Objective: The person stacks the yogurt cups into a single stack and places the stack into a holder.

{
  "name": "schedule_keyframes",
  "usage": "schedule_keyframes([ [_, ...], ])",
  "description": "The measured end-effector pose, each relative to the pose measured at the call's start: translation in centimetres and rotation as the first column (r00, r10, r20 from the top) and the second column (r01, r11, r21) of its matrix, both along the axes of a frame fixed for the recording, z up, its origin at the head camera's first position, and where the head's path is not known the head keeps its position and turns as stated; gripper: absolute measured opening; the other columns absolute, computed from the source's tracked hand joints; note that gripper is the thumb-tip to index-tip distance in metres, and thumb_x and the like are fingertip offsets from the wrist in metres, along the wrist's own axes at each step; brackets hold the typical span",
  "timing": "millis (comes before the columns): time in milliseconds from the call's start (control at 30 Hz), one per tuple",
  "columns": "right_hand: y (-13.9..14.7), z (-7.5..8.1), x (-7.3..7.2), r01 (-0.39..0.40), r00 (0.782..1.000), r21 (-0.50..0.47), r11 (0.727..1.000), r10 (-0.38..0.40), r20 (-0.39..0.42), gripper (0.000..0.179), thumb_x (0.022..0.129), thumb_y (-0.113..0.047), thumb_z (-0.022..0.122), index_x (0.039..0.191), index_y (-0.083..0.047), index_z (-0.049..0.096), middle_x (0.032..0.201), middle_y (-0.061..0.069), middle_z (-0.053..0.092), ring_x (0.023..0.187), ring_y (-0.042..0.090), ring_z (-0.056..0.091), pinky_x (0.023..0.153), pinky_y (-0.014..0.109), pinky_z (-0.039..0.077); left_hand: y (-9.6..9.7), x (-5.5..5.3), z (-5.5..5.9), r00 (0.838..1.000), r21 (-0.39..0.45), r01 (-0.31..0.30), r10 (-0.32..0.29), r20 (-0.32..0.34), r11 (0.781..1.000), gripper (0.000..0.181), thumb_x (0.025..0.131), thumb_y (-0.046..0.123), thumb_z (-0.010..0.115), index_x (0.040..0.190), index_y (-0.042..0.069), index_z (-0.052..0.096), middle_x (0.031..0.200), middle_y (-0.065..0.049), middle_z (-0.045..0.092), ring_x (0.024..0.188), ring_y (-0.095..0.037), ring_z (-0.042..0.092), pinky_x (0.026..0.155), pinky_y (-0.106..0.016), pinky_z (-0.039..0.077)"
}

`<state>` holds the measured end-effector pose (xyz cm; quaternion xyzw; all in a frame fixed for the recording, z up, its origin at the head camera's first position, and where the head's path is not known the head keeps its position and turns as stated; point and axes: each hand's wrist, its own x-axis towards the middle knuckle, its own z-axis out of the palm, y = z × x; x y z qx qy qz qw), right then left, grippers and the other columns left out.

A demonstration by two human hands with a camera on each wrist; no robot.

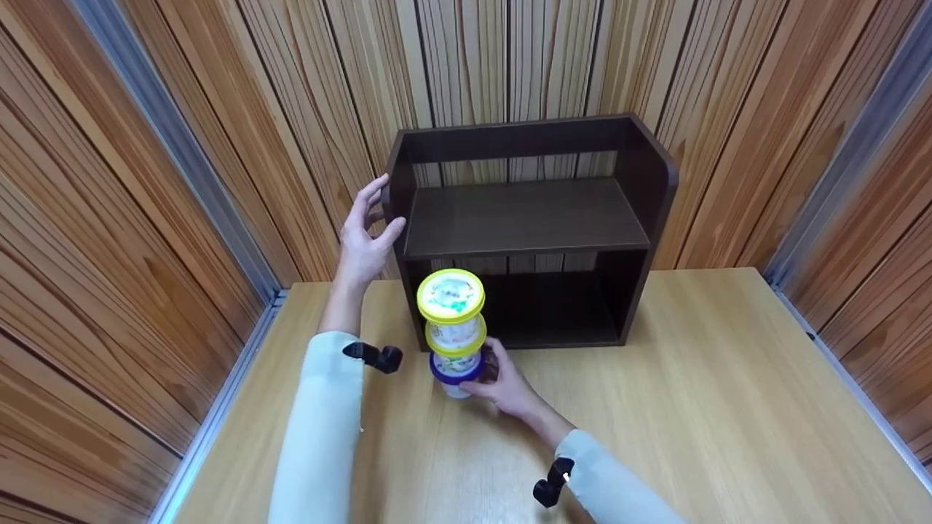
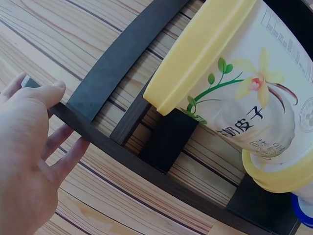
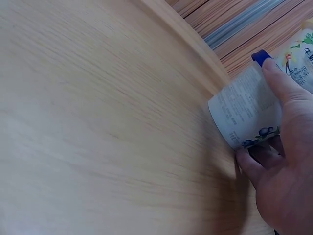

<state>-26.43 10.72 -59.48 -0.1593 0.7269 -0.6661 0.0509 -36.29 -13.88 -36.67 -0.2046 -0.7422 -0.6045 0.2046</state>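
Three lidded yogurt tubs stand in a stack in front of a dark brown shelf. The top tub [image 1: 451,297] and the middle tub [image 1: 456,335] have yellow lids. At the bottom is a tub [image 3: 244,107] with a blue lid and blueberries printed on its white side. My right hand [image 1: 506,382] grips this bottom tub, thumb up at its lid and fingers low on its side. My left hand [image 1: 364,244] holds the left side panel of the shelf [image 1: 524,218], the thumb at its front edge and fingers around the outer side.
The shelf has two levels and stands at the back of the light wooden table [image 1: 699,407]. Wood-patterned walls [image 1: 510,58] rise behind it and on both sides, with metal strips [image 1: 182,145] at the corners.
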Motion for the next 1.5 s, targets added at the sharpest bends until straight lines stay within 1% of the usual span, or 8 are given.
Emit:
schedule_keyframes([
  [433, -0.2, 0.1, 0.2, 0.026, 0.999, 0.007, 1.0, -0.026, -0.022, 0.08, 0.095, -0.003, 0.087, 0.161, -0.003, 0.041, 0.161, 0.031, 0.058, 0.156, 0.054, 0.052, 0.134, 0.068, 0.039, 0.3, 0.0, -0.3, 0.999, 0.01, -0.034, 0.034, 0.008, 0.999, 0.064, 0.106, -0.004, 0.07, 0.165, 0.01, 0.05, 0.174, -0.014, 0.052, 0.158, -0.036, 0.053, 0.126, -0.059, 0.051],
  [700, -0.3, 0.0, 0.4, 0.046, 0.997, 0.013, 0.999, -0.045, -0.057, 0.077, 0.094, -0.003, 0.089, 0.157, -0.001, 0.045, 0.155, 0.031, 0.062, 0.149, 0.053, 0.058, 0.13, 0.067, 0.045, 0.5, 0.0, -0.3, 0.999, 0.006, -0.033, 0.033, -0.031, 0.999, 0.063, 0.105, -0.005, 0.07, 0.164, 0.008, 0.05, 0.176, -0.014, 0.05, 0.162, -0.034, 0.047, 0.132, -0.055, 0.044],
  [900, 0.1, -0.1, 0.5, 0.036, 0.998, 0.027, 0.999, -0.034, -0.055, 0.077, 0.095, -0.005, 0.088, 0.158, -0.002, 0.045, 0.156, 0.03, 0.061, 0.15, 0.052, 0.058, 0.13, 0.068, 0.045, 0.6, 0.2, -0.3, 0.999, -0.005, -0.041, 0.041, -0.008, 0.999, 0.063, 0.107, -0.006, 0.067, 0.165, 0.01, 0.049, 0.176, -0.014, 0.049, 0.162, -0.035, 0.046, 0.131, -0.057, 0.044],
  [1033, 0.5, -0.1, 0.6, 0.039, 0.998, 0.042, 0.998, -0.036, -0.058, 0.077, 0.095, -0.006, 0.089, 0.158, -0.002, 0.044, 0.156, 0.03, 0.062, 0.148, 0.052, 0.059, 0.128, 0.067, 0.047, 0.7, 0.4, -0.1, 0.999, -0.035, -0.053, 0.053, 0.012, 0.998, 0.064, 0.107, -0.006, 0.066, 0.166, 0.013, 0.048, 0.179, -0.013, 0.045, 0.162, -0.035, 0.046, 0.122, -0.055, 0.05],
  [1200, 0.9, -0.1, 0.6, 0.041, 0.997, 0.049, 0.998, -0.038, -0.064, 0.077, 0.093, -0.007, 0.09, 0.156, -0.003, 0.046, 0.154, 0.03, 0.063, 0.145, 0.051, 0.063, 0.126, 0.065, 0.05, 0.6, 0.4, 0.0, 0.998, -0.078, -0.062, 0.064, 0.024, 0.995, 0.069, 0.108, -0.005, 0.066, 0.169, 0.019, 0.046, 0.179, -0.013, 0.044, 0.152, -0.038, 0.055, 0.108, -0.052, 0.059],
  [1300, 1.1, -0.1, 0.7, 0.032, 0.998, 0.054, 0.998, -0.029, -0.063, 0.077, 0.093, -0.007, 0.091, 0.156, -0.002, 0.047, 0.154, 0.03, 0.064, 0.145, 0.05, 0.063, 0.127, 0.064, 0.05, 0.4, 0.2, 0.0, 0.998, -0.107, -0.066, 0.068, 0.013, 0.992, 0.073, 0.108, -0.006, 0.065, 0.172, 0.021, 0.043, 0.181, -0.01, 0.041, 0.156, -0.035, 0.051, 0.114, -0.052, 0.057],
  [1433, 1.5, 0.1, 0.9, 0.024, 0.998, 0.052, 0.998, -0.021, -0.057, 0.076, 0.094, -0.007, 0.09, 0.156, -0.002, 0.046, 0.156, 0.03, 0.063, 0.146, 0.051, 0.062, 0.127, 0.064, 0.05, 0.2, 0.0, 0.1, 0.998, -0.12, -0.067, 0.066, -0.009, 0.991, 0.073, 0.106, -0.007, 0.066, 0.171, 0.017, 0.045, 0.182, -0.01, 0.041, 0.163, -0.033, 0.043, 0.124, -0.054, 0.051],
  [1500, 1.7, 0.3, 1.0, 0.015, 0.998, 0.042, 0.999, -0.012, -0.054, 0.077, 0.094, -0.007, 0.09, 0.157, -0.001, 0.046, 0.155, 0.031, 0.062, 0.145, 0.052, 0.062, 0.124, 0.063, 0.053, 0.2, 0.0, 0.2, 0.998, -0.112, -0.064, 0.063, -0.009, 0.992, 0.07, 0.105, -0.007, 0.068, 0.168, 0.015, 0.048, 0.181, -0.01, 0.043, 0.163, -0.033, 0.043, 0.124, -0.053, 0.05],
])
